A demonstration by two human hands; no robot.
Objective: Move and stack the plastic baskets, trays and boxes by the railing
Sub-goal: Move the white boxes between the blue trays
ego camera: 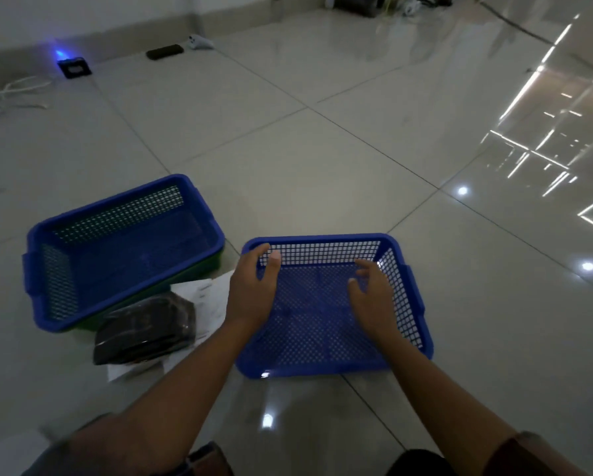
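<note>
A blue perforated basket (412, 304) sits on the tiled floor in front of me. My left hand (252, 290) hovers over its left rim, fingers loosely spread, holding nothing. My right hand (372, 293) is above the basket's inside, fingers relaxed and slightly curled, also empty. To the left stands a second blue basket (123, 214) nested on a green tray (199, 269), of which only a strip under the basket shows.
A dark wrapped package (147, 329) lies on white papers (206, 290) between the two baskets. At the far wall are a black device with a blue light (73, 67), a dark remote (164, 51), a white controller (200, 42) and white cables (10, 94).
</note>
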